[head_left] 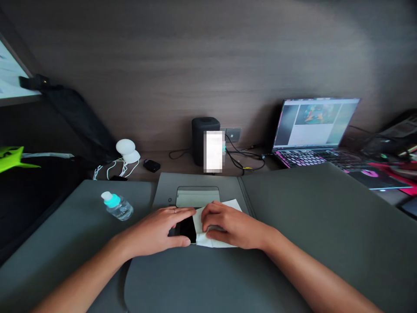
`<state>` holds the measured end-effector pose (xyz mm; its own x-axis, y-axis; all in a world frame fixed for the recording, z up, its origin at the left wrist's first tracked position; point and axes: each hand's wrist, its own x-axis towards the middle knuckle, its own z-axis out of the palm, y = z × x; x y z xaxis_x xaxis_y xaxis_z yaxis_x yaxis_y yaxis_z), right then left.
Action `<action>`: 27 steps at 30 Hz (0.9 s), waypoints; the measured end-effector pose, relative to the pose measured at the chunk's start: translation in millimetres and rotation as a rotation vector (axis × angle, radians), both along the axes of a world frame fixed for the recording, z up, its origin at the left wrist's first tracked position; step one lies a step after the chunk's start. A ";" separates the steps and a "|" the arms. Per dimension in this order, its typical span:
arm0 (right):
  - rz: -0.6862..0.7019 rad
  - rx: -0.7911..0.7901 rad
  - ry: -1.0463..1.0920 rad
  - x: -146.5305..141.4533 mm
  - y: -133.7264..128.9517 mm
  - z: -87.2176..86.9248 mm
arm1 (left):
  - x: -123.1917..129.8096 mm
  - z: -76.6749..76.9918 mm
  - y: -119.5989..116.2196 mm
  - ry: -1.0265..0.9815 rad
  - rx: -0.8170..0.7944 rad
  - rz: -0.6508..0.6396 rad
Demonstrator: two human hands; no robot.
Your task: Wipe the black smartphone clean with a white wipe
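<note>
A dark flat device with a glossy black face, looking like a smartphone (189, 229), lies on the grey mat in front of me. My left hand (166, 230) steadies its left part, thumb at the near edge and fingers at the far edge. In my right hand (224, 224), bent fingers press a white tissue (235, 206) against the device, whose right part the tissue covers. Just beyond lies a rounded rectangular panel (198, 198) with a pale, reflective face. To the left, a small clear bottle (120, 208) with a turquoise collar and white cap lies tilted on the mat.
Behind the mat (309, 217) stand a white round-headed device (126, 150) with cables, a small black object (151, 165) and a black speaker-like cylinder (197, 141), partly behind a pixelated patch. An open laptop (316, 130) stands back right. A black bag (78, 113) leans at left.
</note>
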<state>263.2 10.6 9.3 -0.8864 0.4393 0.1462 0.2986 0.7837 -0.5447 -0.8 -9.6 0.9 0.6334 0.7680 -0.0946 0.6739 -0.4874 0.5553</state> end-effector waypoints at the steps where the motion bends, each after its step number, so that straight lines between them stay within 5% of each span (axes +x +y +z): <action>1: -0.005 0.002 0.006 0.4 0.3 0.0 | 0.1 0.6 0.0 0.010 -0.001 0.003; 12: -0.134 -0.017 0.023 3.4 3.6 -5.2 | 2.2 6.9 -1.1 0.033 -0.009 0.006; 27: -0.030 -0.214 -0.094 23.2 5.4 9.8 | -2.8 0.5 -0.3 0.028 -0.025 0.019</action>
<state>286.4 16.0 19.1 -0.8777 0.4780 -0.0357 0.3773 0.6429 -0.6666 -3.6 -9.9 1.4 0.6152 0.7773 -0.1315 0.6986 -0.4602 0.5478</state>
